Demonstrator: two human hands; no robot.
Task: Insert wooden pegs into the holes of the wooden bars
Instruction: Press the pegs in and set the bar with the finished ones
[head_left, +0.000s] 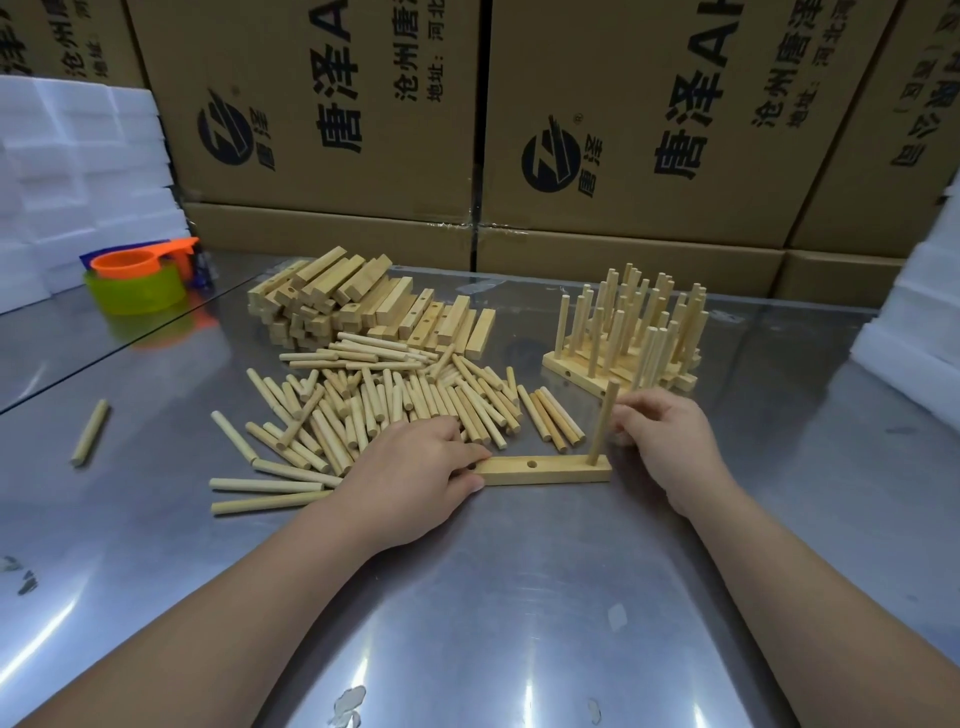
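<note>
Bar (545, 470) lies flat on the table (519, 597), its long axis running left to right in front of the person. The left hand (415, 470) pinches its left end, thumb on the near face and forefinger on top. The right hand (662, 441) sits just right of the bar's other end, its fingers curled toward the peg (602, 421) that stands upright in the rightmost hole. Whether they touch the peg, or hold anything, cannot be told.

The middle hole (531, 462) is bare and lies between the two hands. It is probably the next to fill, and the right hand looks the freer for that.

The loose pegs (389, 405) lie just beyond the bar, most with their long axes pointing away from the person. The nearest few lie near the upright peg, closer to the right hand.

Farther back are a stack of bars (363, 306) and, to the right, finished bars (628, 338) bristling with pegs.

At far left, two nested cups (137, 291) stand upright; their contents do not show.
</note>
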